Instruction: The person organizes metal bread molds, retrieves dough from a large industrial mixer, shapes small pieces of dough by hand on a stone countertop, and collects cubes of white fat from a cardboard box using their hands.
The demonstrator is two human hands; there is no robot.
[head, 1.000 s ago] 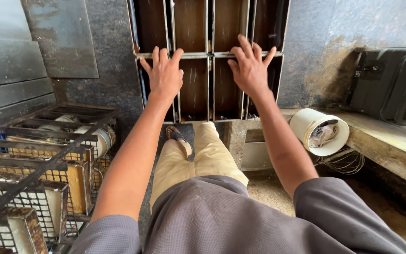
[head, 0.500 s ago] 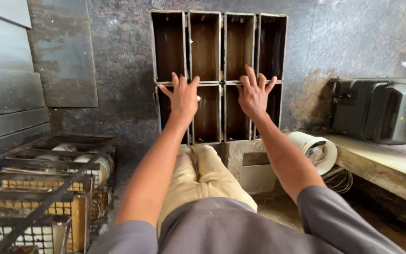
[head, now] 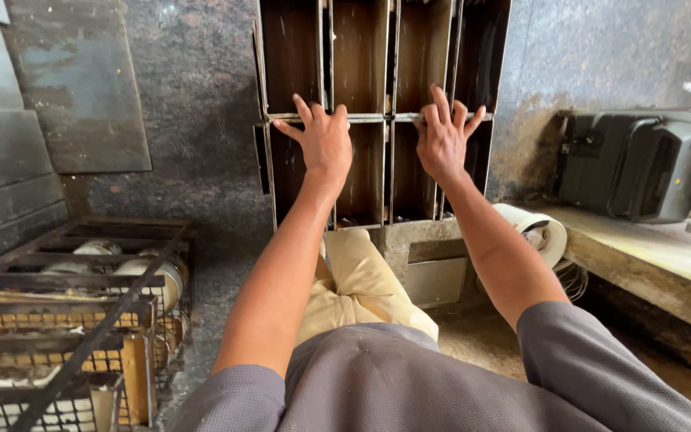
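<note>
Both palms press flat, fingers spread, closing on nothing: the left hand and right hand rest on the middle rail of the dark strapped baking tins, upper centre of the frame. Compared with a moment ago the tins stand higher and nearer, seemingly tipped upright against the stone wall. Lower left sits a wire rack; far right, a black case.

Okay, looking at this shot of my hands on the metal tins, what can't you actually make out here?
Head view:
- Tops of the upper baking tins: cut off by the top edge.
- Tin rims under the left hand and right hand: covered by the palms.
- Contents of the wire rack: hidden behind its bars.
- Black case: front in shadow.
</note>
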